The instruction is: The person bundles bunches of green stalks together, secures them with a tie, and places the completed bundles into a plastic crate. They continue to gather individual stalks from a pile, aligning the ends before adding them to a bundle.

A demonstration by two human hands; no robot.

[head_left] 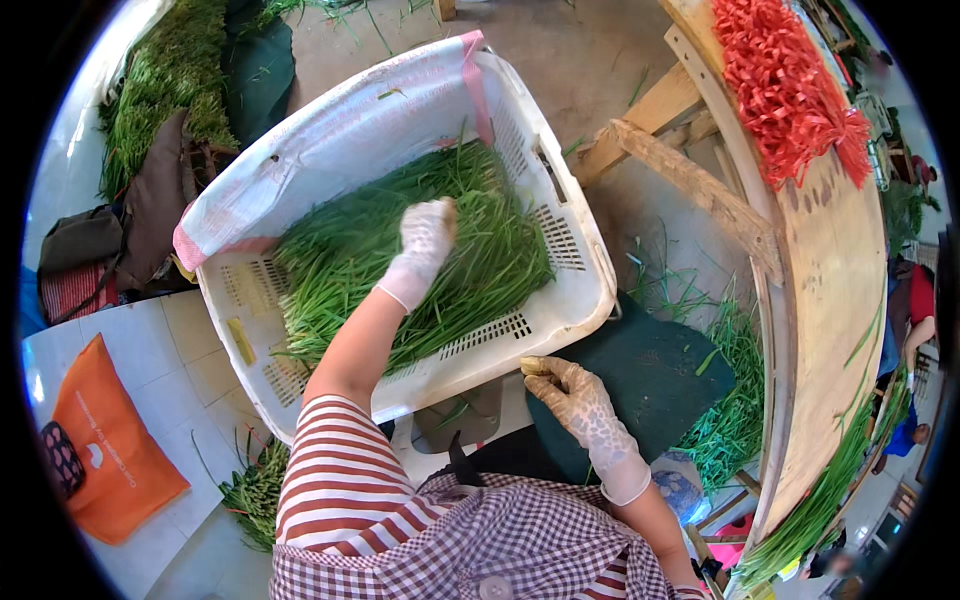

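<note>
A white plastic basket (590,290) stands in front of me, lined at its far side with a white woven sack (330,130) with pink edges. In it lies a heap of long, thin green leaves (400,320) that look like chives; part of the heap is smeared by motion. Over the heap, my left hand (425,248) in a thin pale glove is closed in a fist; what it grips is hidden. My right hand (580,405), in a stained glove, is beside the basket's near right corner. Its fingers are curled together, and anything between them is too small to name.
To the right runs a wooden table (830,270) with a bundle of red plastic strips (790,90) and green stalks (830,500). An orange bag (110,450) lies on tiles at left. A dark green sheet (640,380) and green strands (725,430) are beside my right hand.
</note>
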